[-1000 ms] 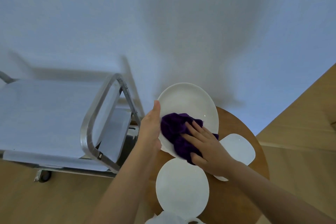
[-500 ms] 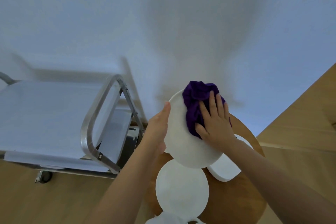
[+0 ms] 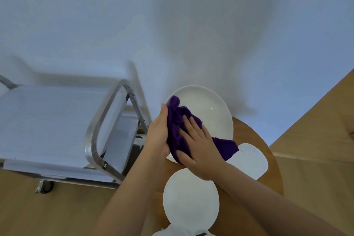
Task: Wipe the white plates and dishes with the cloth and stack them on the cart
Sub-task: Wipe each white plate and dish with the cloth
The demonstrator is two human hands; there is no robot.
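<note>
One large white plate (image 3: 208,113), tilted above round wooden table (image 3: 254,140), gripped at its edge by left hand (image 3: 158,136); right hand (image 3: 201,149), fingers flat and spread, pressing purple cloth (image 3: 178,130) onto it. Two more plates, round (image 3: 190,199) and squarish (image 3: 249,161), on table; possibly a cup (image 3: 180,232) at its near edge. Cart (image 3: 57,126) left of table.

No text, label, brand, number or sign can be read anywhere in the head view. The white plates, the purple cloth and the cart all show plain, unmarked surfaces.
</note>
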